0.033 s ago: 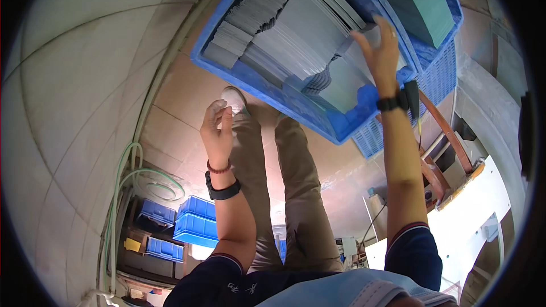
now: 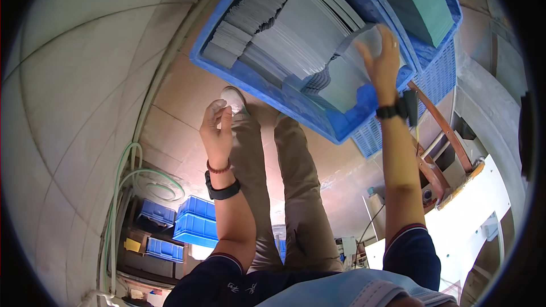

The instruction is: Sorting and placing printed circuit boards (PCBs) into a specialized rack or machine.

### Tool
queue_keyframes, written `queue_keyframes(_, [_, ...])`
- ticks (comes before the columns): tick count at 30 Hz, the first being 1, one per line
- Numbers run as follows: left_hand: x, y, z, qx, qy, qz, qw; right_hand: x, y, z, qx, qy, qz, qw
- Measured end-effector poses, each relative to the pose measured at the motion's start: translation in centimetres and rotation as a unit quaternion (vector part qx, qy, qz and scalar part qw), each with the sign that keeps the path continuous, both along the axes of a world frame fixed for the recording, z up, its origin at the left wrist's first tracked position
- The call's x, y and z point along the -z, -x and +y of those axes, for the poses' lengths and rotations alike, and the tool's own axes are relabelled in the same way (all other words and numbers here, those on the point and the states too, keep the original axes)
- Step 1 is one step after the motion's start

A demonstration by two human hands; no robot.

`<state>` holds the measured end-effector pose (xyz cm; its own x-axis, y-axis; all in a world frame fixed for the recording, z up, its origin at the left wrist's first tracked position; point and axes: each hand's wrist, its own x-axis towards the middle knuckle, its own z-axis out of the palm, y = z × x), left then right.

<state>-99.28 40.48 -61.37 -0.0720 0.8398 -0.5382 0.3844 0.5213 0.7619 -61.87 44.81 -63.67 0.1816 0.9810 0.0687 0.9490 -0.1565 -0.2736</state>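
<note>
A blue plastic crate [image 2: 267, 92] in front of me holds stacks of thin grey sheets [image 2: 310, 25]. Over its right part is my right hand [image 2: 382, 62], its fingers and thumb closed on a grey sheet [image 2: 358, 38] that bends up in a curve. Blue plastic film [image 2: 364, 99] lies along the crate's near right side, below that wrist. My left hand [image 2: 216, 128] hangs in the air outside the crate, above my shoe. Its fingers are loosely curled, with a gap to the thumb and nothing visible in them.
Beside the crate stands another blue crate [image 2: 449, 28] with a greenish stack [image 2: 418, 0]. A tiled wall [image 2: 85, 79] runs along the left, with a green hose [image 2: 136, 173] near it. Small blue bins [image 2: 196, 222] sit lower left; a wooden chair frame [image 2: 438, 116] and white board [image 2: 472, 204] are right.
My right hand has come down slightly and its spread fingers have closed on a grey sheet, which now curves upward. The left hand has stayed in place.
</note>
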Motion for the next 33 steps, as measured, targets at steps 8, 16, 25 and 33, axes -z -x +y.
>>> queue_keyframes(8, [0.3, -1.5, 0.0, 0.003, -0.023, -0.024, 0.999, 1.8, 2.9, -9.1, 0.051, 0.103, -0.085, 0.990])
queue_keyframes(16, [0.2, -2.1, -0.2, 0.003, -0.005, -0.041, 0.999, 1.1, 3.7, -9.9, 0.053, 0.110, -0.082, 0.989])
queue_keyframes(25, [-0.2, -2.0, -0.1, 0.007, 0.011, -0.052, 0.999, 0.6, 1.7, -7.9, 0.065, 0.095, -0.091, 0.989])
queue_keyframes(33, [-0.2, -2.1, -0.1, 0.018, 0.004, -0.056, 0.998, 0.3, 0.9, -7.2, 0.040, 0.119, -0.090, 0.988])
